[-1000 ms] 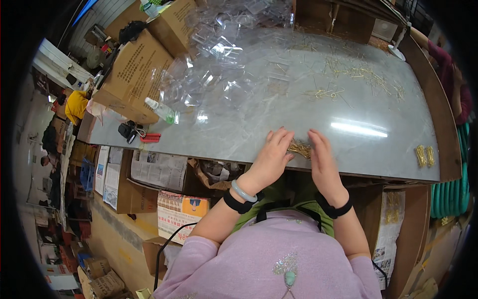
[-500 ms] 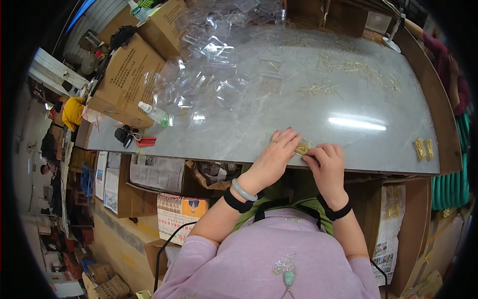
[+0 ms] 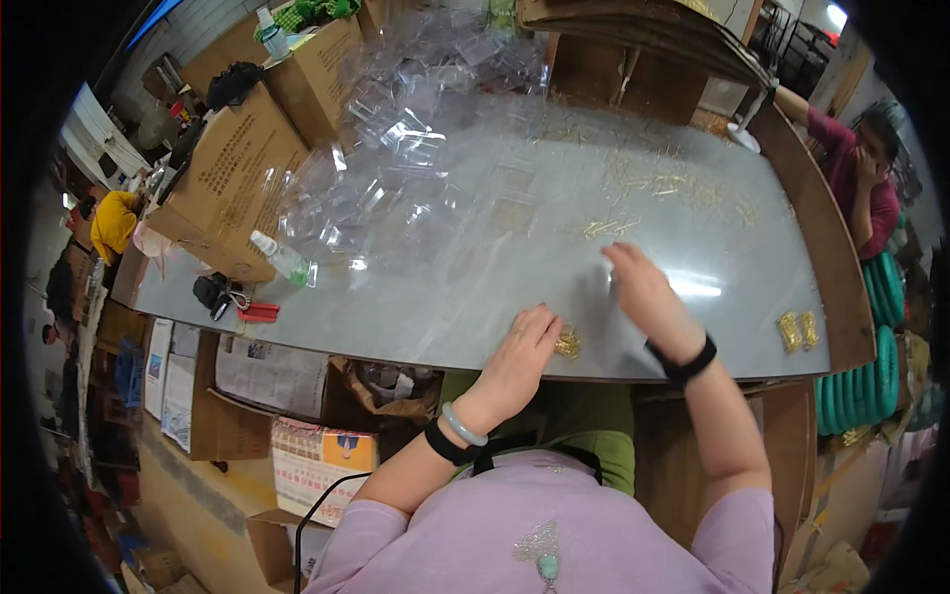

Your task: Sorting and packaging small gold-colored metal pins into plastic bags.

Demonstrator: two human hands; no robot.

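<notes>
My left hand (image 3: 520,356) rests at the table's front edge, its fingers together over a small bundle of thin gold wire pieces (image 3: 567,343) that shows beside its fingertips. My left thumb is hidden. Farther out over the tabletop, my right hand (image 3: 653,302) reaches forward with fingers stretched; I see nothing in it. Just beyond its fingertips lies a small group of loose gold wire pieces (image 3: 606,229). More of them are scattered (image 3: 673,185) farther back. The exact kind of piece is too small to tell. Two gold bundles (image 3: 796,332) sit at the right front.
Clear plastic boxes (image 3: 411,148) pile up at the left back. A spray bottle (image 3: 284,259) lies before a cardboard carton (image 3: 233,183), near a red object (image 3: 258,313). A board (image 3: 826,238) edges the table's right side, with a person (image 3: 856,178) beyond it.
My right hand has left the bundle by my left hand and moved forward over the table. My left hand stays with the bundle. The whole view has shifted slightly.
</notes>
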